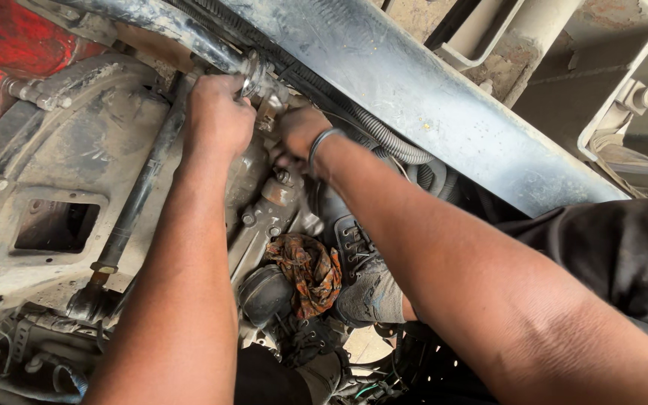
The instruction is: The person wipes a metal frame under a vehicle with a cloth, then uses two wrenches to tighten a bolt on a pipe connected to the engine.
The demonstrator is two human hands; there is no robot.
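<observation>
**Both hands at a fitting under the frame rail**

We record the scene from left to right. At the far left we see a red body panel (1, 45), and below it a large grey housing (61, 150), dust-coated, with a rectangular opening (55, 225) in its face. A dark rod (140, 187) runs down across the housing's right side to a joint near its lower edge.

Our left hand (217, 116) is closed in a fist over the upper end of that rod's neighbourhood, at a metal fitting (258, 75) where a black hose (181, 34) comes in from the upper left. The fingers are curled tight; we cannot tell exactly what they enclose, as the back of the hand hides it.

Just beside it, our right hand (298, 133) presses in at the same fitting from the right, a thin metal bangle (318, 146) on the wrist. Its fingers are tucked behind the part, so we cannot tell how far they are closed.

Below the hands lies a crumpled orange-patterned rag (309, 270) on the machinery, and just right of it a grey laced shoe (361, 277). Above, a broad grey frame rail (429, 97) crosses diagonally toward the right edge, with ribbed conduit (391, 142) beneath it. A dark sleeve (624, 255) fills the right side.
</observation>
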